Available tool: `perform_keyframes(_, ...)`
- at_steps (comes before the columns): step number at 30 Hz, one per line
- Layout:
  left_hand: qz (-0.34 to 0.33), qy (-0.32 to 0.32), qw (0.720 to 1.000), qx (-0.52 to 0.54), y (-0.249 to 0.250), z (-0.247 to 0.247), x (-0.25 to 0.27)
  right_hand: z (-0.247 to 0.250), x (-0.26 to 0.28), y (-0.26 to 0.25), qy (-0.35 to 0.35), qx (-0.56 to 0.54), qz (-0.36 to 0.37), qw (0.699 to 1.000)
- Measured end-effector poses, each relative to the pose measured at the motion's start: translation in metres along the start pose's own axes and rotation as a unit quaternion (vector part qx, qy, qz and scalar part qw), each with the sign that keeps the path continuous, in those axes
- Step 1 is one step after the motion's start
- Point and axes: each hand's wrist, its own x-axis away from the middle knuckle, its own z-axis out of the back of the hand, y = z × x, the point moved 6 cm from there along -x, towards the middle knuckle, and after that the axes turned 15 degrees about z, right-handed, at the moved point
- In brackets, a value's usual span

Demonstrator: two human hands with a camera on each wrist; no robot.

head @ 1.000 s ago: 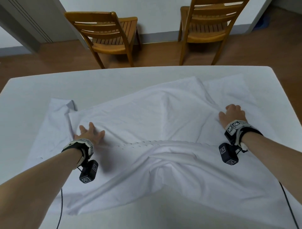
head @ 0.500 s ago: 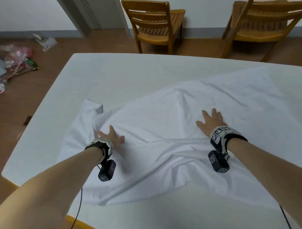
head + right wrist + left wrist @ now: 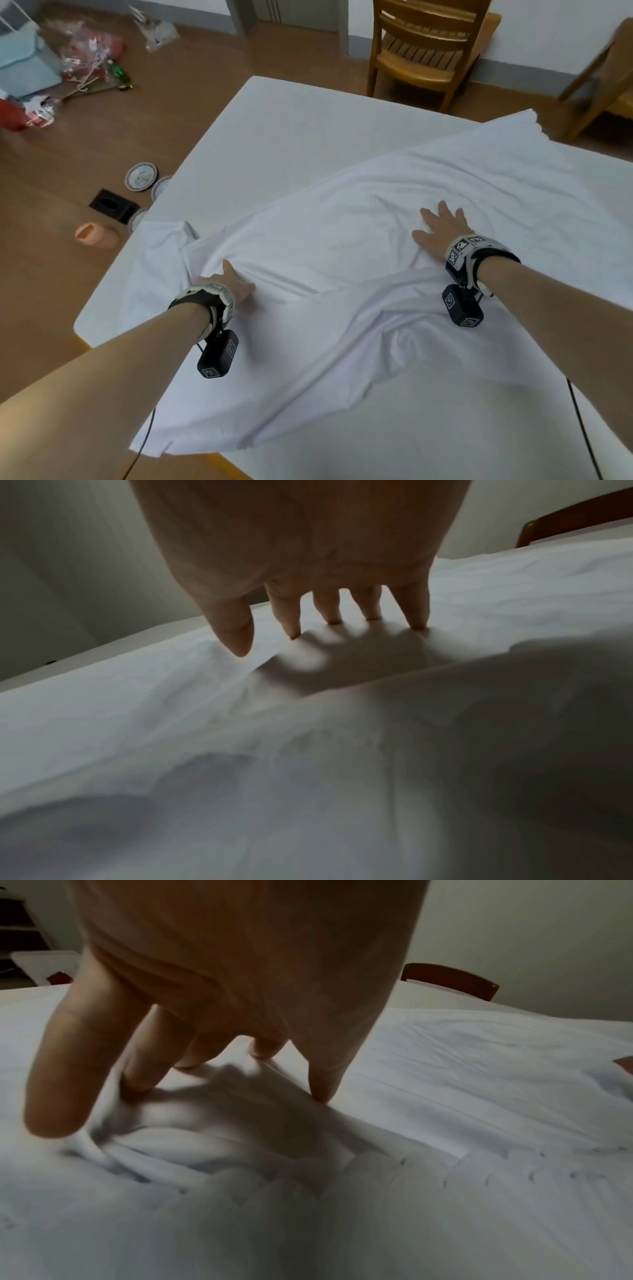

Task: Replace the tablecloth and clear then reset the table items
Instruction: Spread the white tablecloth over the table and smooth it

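White table [image 3: 274,137], rectangular, filling most of the head view; near-left corner showing a wooden edge. White tablecloth [image 3: 342,240] spread crumpled across the table's near and right part, far-left part of the tabletop left bare, one corner folded back near the left edge, heavy folds bunched between the two hands. Two wooden chairs beyond the far edge: one [image 3: 424,51] pushed toward the wall, the other [image 3: 603,85] cut off at right. On the floor left of the table: patterned plates [image 3: 141,176], partly hidden by the table edge, a black square holder [image 3: 113,205], a pinkish cup [image 3: 97,236] lying on its side, and farther off a heap of bags and a green bottle, possibly rubbish, too blurred to confirm. Left hand [image 3: 233,282] pressed on the cloth, fingers [image 3: 61,1085] spread, tips digging into a ridge of fabric. Right hand [image 3: 442,228] flat on the cloth, fingers [image 3: 416,610] straight and fanned wide.
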Motion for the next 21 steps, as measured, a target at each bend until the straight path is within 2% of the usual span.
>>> perform_keyframes(2, 0.005, -0.014, 1.0, 0.012, -0.016, -0.002, -0.003, -0.002, -0.011, -0.023, -0.009, 0.009, 0.012, 1.0)
perform_keyframes(4, 0.002, -0.01, 0.999, 0.032, -0.022, -0.002, 0.008, 0.0, -0.013, -0.044, 0.015, 0.026, 0.035, 0.999)
perform_keyframes(8, -0.087, 0.082, 0.991, 0.057, -0.015, 0.003, 0.045, 0.003, 0.01, -0.087, 0.097, 0.01, 0.13, 0.987)
perform_keyframes(11, -0.176, 0.061, 0.978, 0.093, -0.008, -0.015, 0.074, -0.025, 0.039, -0.107, 0.029, -0.045, 0.187, 0.981)
perform_keyframes(13, -0.194, 0.031, 0.978, 0.072, -0.007, -0.038, 0.095, -0.053, 0.063, -0.113, -0.059, 0.034, 0.215, 0.974)
perform_keyframes(15, -0.177, 0.056, 0.983, 0.002, -0.011, -0.059, 0.114, -0.073, 0.083, -0.105, -0.104, 0.148, 0.222, 0.958)
perform_keyframes(18, -0.161, 0.133, 0.975, -0.082, -0.024, -0.079, 0.147, -0.075, 0.121, -0.091, -0.059, 0.19, 0.252, 0.947)
perform_keyframes(21, -0.181, 0.173, 0.966, -0.065, -0.039, -0.097, 0.182, -0.071, 0.164, -0.068, -0.023, 0.21, 0.274, 0.938)
